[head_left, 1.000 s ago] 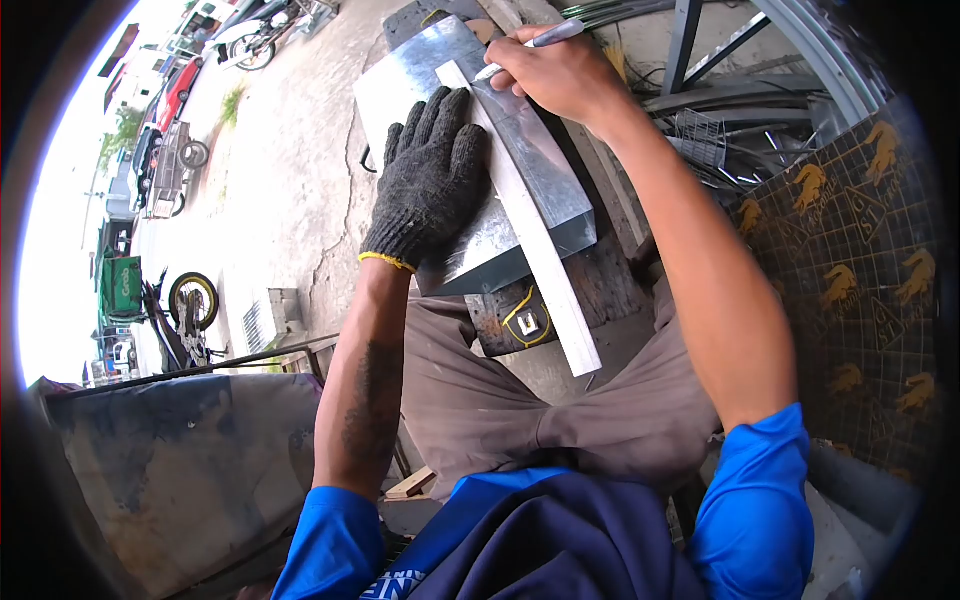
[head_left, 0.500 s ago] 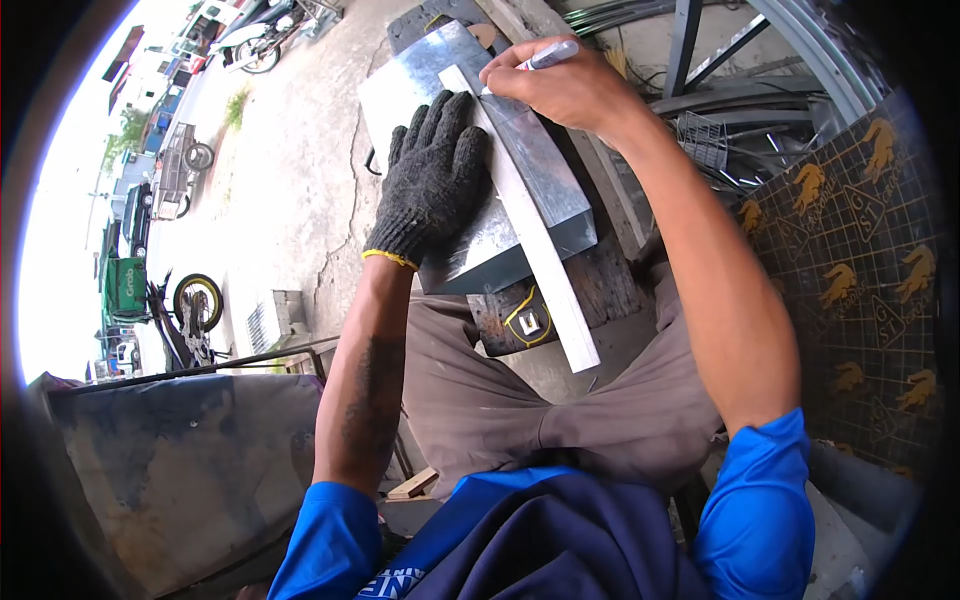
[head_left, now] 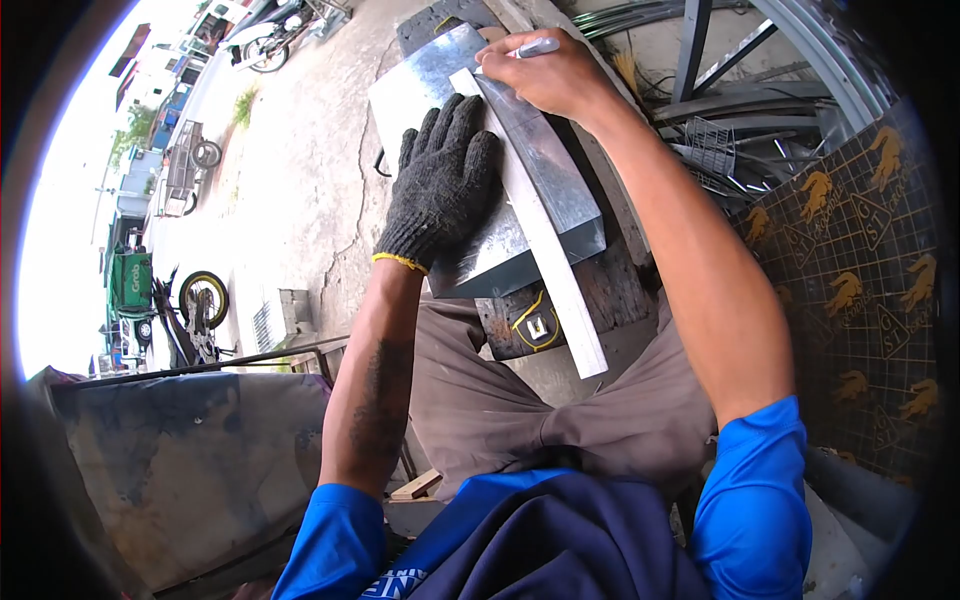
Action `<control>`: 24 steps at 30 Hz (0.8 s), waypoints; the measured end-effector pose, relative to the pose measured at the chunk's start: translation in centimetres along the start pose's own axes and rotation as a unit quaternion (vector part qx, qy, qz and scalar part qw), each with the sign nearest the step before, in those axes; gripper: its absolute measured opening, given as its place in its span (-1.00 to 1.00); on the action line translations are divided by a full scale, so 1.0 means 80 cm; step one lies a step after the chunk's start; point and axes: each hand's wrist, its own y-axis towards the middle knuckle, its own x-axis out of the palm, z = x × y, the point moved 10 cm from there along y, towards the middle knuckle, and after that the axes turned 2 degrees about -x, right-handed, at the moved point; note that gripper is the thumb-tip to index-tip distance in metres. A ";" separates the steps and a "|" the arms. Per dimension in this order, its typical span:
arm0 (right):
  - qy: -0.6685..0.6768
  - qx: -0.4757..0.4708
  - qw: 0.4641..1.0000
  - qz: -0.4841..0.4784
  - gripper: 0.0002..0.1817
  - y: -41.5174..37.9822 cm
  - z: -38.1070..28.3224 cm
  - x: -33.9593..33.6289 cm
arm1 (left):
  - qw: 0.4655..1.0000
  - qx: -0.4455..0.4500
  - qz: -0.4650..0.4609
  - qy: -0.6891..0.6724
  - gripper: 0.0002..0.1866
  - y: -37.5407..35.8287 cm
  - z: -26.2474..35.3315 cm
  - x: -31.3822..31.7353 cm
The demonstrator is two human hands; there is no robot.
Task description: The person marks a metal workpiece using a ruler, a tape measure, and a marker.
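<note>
Silver sheet-metal box [head_left: 558, 178] lies on the dark wooden table [head_left: 612, 285], long flat white strip [head_left: 548, 245] across its top. My left hand [head_left: 440, 190], dark-grey knit glove: fingers extended flat, thumb by strip. Right hand [head_left: 562, 76]: fingers pinching white-and-grey marker [head_left: 540, 46]. I'd press strip firmly, tip tight to edge. Contents of box, grey wire basket [head_left: 709, 147], green street-side box [head_left: 131, 281]: can't tell.

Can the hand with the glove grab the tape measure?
Probably yes, but the left hand would have to lift off the metal box and white strip first. The tape measure sits on the wooden bench beyond the box's near edge, with nothing seeming to cover it.
</note>
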 end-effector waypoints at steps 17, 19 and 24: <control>-0.098 0.048 0.990 -0.092 -0.58 -0.074 -0.063 -0.050 | 1.000 0.007 -0.002 0.014 -0.40 -0.001 0.001 -0.001; -0.114 0.024 0.988 -0.098 -0.59 -0.076 -0.061 -0.048 | 1.000 -0.005 -0.007 0.000 -0.39 0.000 -0.003 0.003; 0.019 -0.043 0.999 0.005 -0.38 -0.073 -0.074 -0.089 | 0.991 -0.055 0.004 -0.123 -0.28 -0.010 0.031 -0.044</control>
